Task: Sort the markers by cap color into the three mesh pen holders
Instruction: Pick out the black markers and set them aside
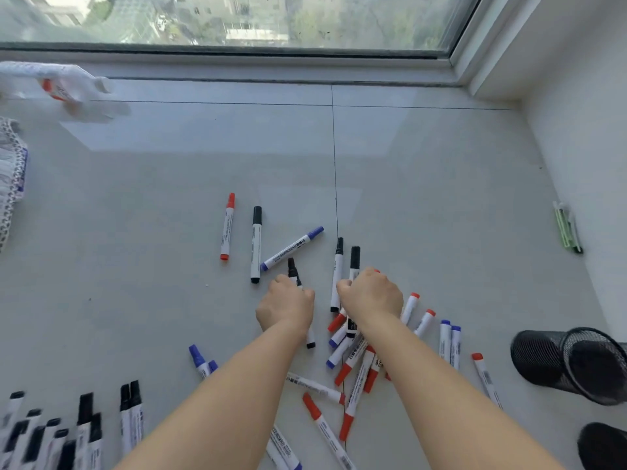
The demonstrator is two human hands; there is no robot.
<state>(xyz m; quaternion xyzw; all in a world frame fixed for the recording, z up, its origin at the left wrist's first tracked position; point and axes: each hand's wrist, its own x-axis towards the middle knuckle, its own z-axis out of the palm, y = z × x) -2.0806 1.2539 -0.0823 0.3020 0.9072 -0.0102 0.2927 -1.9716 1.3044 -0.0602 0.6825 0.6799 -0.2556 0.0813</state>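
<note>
The markers lie scattered on a grey tiled floor (424, 171) that runs to a window sill (237, 67) at the far edge and a white wall (583, 130) on the right. Between the scatter and the sill the floor is open; a dark tile seam (335, 171) runs from the sill down into the pile.

Taking the seam as landmark: the left hand (286, 305) sits just left of it, its grip clenched round a black-capped marker (294, 271) whose cap sticks out beyond the knuckles. The right hand (371, 293) sits just right of the seam, its grip curled round another black-capped marker (355, 259); a third black marker (337, 274) lies on the seam between the hands.

Red and blue markers (353, 374) are heaped at the seam beneath the right forearm. Left of the seam, a row of black markers (84, 422) fills the near corner. Well right of it, a black mesh pen holder (570, 364) lies on its side, another holder (604, 446) just nearer.
</note>
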